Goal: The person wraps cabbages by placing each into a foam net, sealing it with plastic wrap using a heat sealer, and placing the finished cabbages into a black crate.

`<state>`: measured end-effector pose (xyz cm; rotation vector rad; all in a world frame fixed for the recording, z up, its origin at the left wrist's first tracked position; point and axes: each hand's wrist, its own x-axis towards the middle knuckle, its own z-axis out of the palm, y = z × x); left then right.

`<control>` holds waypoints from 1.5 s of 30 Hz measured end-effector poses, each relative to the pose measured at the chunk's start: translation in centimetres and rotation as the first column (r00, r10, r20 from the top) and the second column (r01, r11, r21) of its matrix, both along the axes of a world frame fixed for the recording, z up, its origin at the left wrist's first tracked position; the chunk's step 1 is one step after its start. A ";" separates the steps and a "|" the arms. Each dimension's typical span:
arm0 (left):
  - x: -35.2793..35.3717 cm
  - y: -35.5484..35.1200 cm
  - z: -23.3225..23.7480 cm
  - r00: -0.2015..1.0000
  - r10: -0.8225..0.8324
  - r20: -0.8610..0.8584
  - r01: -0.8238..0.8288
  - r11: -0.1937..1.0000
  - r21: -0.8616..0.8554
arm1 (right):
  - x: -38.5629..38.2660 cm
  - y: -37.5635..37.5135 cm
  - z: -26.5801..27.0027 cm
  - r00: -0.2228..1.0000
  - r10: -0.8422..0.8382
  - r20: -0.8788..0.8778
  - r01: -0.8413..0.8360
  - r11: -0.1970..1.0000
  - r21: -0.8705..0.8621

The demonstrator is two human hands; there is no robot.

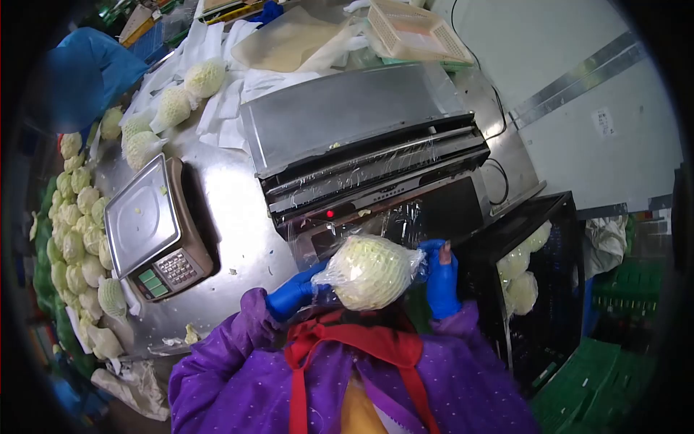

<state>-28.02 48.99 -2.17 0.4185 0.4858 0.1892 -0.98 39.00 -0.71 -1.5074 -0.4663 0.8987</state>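
Round, pale-green, film-wrapped cabbage (pixel 367 273) is between a blue-gloved left hand (pixel 293 294) and blue-gloved right hand (pixel 441 282), just in front of that grey-and-black metal wrapping machine (pixel 354 116). Silver-topped scale (pixel 144 217)'s off its left, black plastic crate (pixel 560 304) off its right.

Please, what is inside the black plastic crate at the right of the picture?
Inside the black plastic crate I can see several pale, round vegetable heads in shiny clear film. The crate's wall partly covers them; whether more lie beneath cannot be seen.
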 end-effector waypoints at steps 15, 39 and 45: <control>-3.3 -4.3 4.3 0.778 0.357 -0.518 0.266 0.560 0.785 | -1.4 -0.8 0.6 0.990 0.005 0.138 -0.001 1.000 -0.028; 2.1 -4.5 2.9 0.584 0.805 0.105 -0.804 0.557 0.207 | -9.0 9.4 -0.4 0.240 0.866 -0.438 -0.810 0.428 0.402; 2.0 -8.3 0.9 0.675 0.710 0.200 -0.721 0.575 0.387 | -9.7 9.1 6.7 -0.290 0.938 -0.188 -0.841 -0.157 0.517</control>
